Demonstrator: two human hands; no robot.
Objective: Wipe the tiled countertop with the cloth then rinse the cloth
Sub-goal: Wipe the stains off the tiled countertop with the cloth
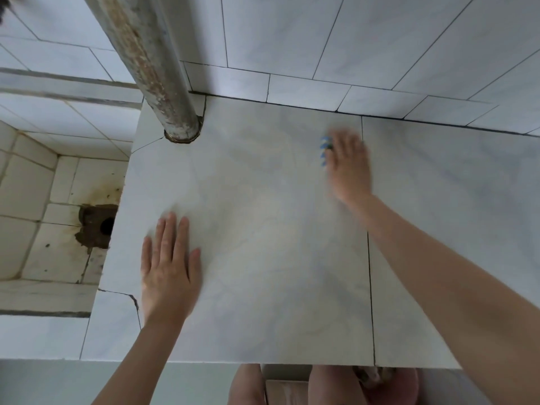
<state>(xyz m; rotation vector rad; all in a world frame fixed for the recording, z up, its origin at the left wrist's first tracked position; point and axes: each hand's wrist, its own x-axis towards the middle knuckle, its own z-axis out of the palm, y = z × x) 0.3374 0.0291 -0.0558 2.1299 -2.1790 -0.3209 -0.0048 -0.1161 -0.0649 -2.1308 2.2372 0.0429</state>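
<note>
A rusty pipe [152, 62] stands far left on the bench [263, 244]. My left hand [171, 267] lies flat, holding nothing. My blurry right hand [349, 166] covers the blue cloth [324, 147]; I can't tell its grip or the cloth's direction.

Left hand [171, 264] flat, right hand [349, 168] blurred, on countertop [277, 273].

Countertop [263, 229] was pale grey-white, marbled with faint yellowish and bluish veins, with dark grout lines. Pipe [152, 59] was grey, mottled with rust-brown patches; basin [26, 182] tiles were cream, stained brown round a black drain [106, 225]. Cloth [325, 150] showed bright blue; wall [380, 39] tiles were white with dark grout.
</note>
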